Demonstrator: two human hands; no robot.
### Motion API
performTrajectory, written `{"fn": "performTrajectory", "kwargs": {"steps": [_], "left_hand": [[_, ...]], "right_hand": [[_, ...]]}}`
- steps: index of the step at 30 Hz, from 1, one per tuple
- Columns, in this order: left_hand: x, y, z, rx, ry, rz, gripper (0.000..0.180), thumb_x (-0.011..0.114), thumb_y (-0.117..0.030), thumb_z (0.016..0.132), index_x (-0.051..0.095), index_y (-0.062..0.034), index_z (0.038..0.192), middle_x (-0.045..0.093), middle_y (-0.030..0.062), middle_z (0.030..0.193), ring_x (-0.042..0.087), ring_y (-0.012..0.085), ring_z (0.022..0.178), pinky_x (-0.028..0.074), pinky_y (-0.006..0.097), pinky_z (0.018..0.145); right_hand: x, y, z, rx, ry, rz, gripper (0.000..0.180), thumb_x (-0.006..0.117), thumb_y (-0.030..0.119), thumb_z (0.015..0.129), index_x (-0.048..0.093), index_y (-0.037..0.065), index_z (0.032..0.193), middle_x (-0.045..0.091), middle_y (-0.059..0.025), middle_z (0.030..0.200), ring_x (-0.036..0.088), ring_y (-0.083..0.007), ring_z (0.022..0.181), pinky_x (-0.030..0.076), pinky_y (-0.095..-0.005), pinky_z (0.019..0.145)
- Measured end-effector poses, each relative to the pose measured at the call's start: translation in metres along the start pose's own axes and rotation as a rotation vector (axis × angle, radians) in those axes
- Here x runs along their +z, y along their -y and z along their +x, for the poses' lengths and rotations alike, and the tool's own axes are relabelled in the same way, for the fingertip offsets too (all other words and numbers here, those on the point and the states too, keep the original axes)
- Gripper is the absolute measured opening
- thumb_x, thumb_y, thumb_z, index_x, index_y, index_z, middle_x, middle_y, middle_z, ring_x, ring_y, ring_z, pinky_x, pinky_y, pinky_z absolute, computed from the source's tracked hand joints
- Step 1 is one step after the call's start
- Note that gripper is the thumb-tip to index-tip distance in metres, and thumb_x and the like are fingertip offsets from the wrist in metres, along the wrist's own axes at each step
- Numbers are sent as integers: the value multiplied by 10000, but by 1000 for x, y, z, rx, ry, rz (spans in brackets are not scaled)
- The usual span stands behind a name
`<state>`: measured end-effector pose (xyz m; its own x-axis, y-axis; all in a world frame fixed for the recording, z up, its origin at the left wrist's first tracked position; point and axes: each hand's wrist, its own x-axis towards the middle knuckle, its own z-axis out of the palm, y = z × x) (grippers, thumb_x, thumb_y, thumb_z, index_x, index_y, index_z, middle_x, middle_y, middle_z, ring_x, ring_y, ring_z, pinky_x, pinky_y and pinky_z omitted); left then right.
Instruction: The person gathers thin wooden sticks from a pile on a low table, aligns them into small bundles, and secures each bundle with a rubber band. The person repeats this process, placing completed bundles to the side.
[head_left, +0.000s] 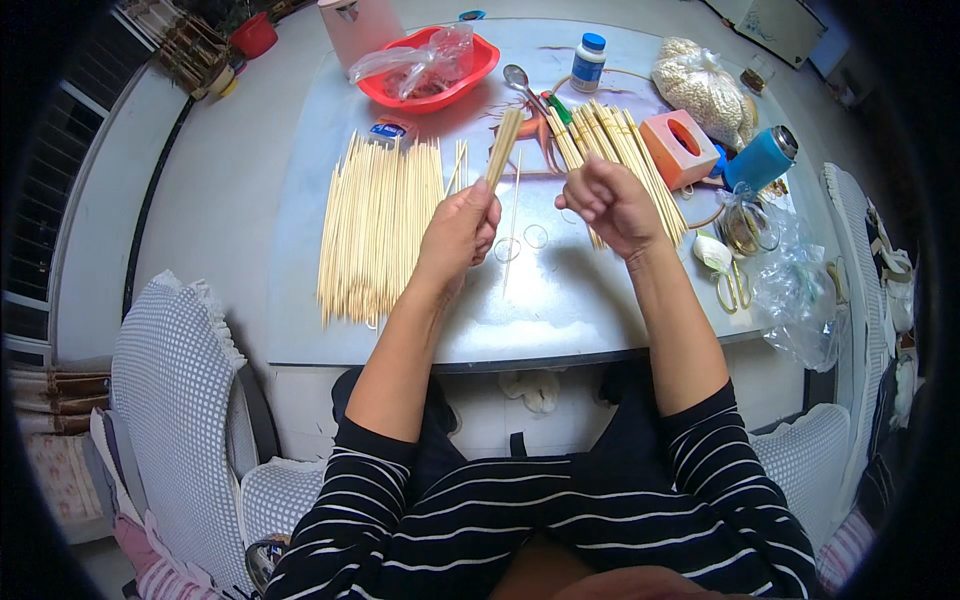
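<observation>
Left hand (pixel 465 228): gripping the stick bundle (pixel 504 145), pointing away, tipped slightly right!
Right hand (pixel 612 207): curled, right of bundle, apart (contents? can't tell)

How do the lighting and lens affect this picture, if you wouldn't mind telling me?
In the head view, pale glare shows on the table near its front edge; in the head view, a soft shadow lies on the tabletop just left of the right forearm; in the head view, the corners are black and the chair at left looks curved, as fisheye lenses make things.
</observation>
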<state>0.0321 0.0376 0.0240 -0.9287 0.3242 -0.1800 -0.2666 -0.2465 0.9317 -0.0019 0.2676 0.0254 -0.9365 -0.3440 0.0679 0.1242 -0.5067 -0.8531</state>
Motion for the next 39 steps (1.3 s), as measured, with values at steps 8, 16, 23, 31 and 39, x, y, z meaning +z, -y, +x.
{"fn": "performTrajectory", "kwargs": {"steps": [8, 16, 23, 31, 39], "left_hand": [[-1, 4, 1, 44, -35, 184, 446, 441, -489, 1046, 533, -128, 801, 366, -76, 549, 286, 36, 458, 205, 214, 422], [-14, 1, 4, 107, -137, 210, 439, 451, -484, 1045, 561, -128, 813, 382, -88, 555, 293, 27, 461, 208, 215, 431], [-13, 5, 10, 81, -137, 372, 374, 553, -448, 1014, 610, -119, 844, 379, -96, 536, 308, 23, 446, 211, 220, 418], [-14, 17, 15, 98, -161, 380, 279, 693, -306, 946, 659, -29, 951, 536, -40, 749, 455, 58, 690, 385, 250, 626], [3, 19, 9, -66, -30, 255, 200, 758, -206, 880, 673, -31, 927, 600, -16, 769, 509, 73, 713, 407, 240, 664]], "right_hand": [[-12, -2, 1, 144, -177, -30, 289, 583, 308, 1013, 583, 90, 824, 484, 43, 602, 409, -58, 499, 437, -261, 581], [-4, -37, -1, -1, 82, -1506, 147, 688, 157, 839, 681, 19, 887, 688, -169, 885, 663, -357, 846, 523, -435, 767], [-7, -65, 1, -18, 27, -1727, 137, 679, 110, 840, 633, 7, 917, 611, -162, 969, 629, -362, 901, 497, -466, 789], [-12, -51, 9, 61, 28, -1082, 127, 607, 125, 925, 586, 4, 894, 623, -96, 807, 608, -206, 745, 491, -334, 683], [5, -30, -1, 148, 148, -514, 127, 639, 157, 946, 566, 54, 940, 580, -3, 833, 562, -102, 765, 476, -257, 718]]}}
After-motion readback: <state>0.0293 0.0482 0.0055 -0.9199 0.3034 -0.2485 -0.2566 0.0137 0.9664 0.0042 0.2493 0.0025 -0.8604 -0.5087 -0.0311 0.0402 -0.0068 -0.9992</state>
